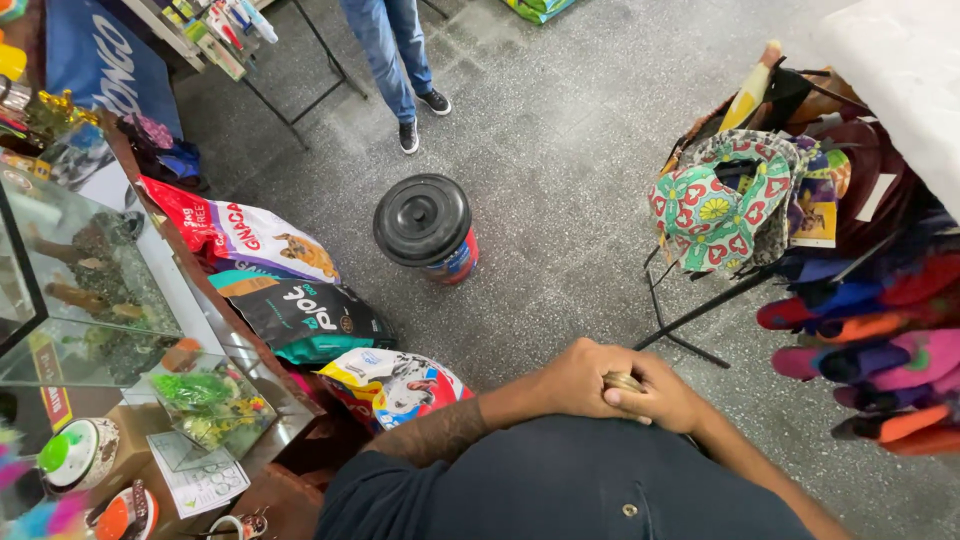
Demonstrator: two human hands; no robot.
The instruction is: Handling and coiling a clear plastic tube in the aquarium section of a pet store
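My two hands are clasped together in front of my belly, over my dark blue shirt [560, 490]. My left hand [575, 380] comes in from a tattooed forearm and lies against my right hand [665, 400], fingers closed. A small golden thing [622, 381], perhaps a ring, shows where they meet. Neither hand holds any other object. The nearest things are a colourful pet food bag [400, 385] to my left and the grey speckled floor [560, 250] ahead.
A round container with a black lid [423, 222] stands on the floor ahead. Several pet food bags [290, 290] lean against a counter holding a glass tank [80, 290]. Right: a rack of colourful fabric goods [730, 200]. Another person's legs in jeans [395, 60] stand further off.
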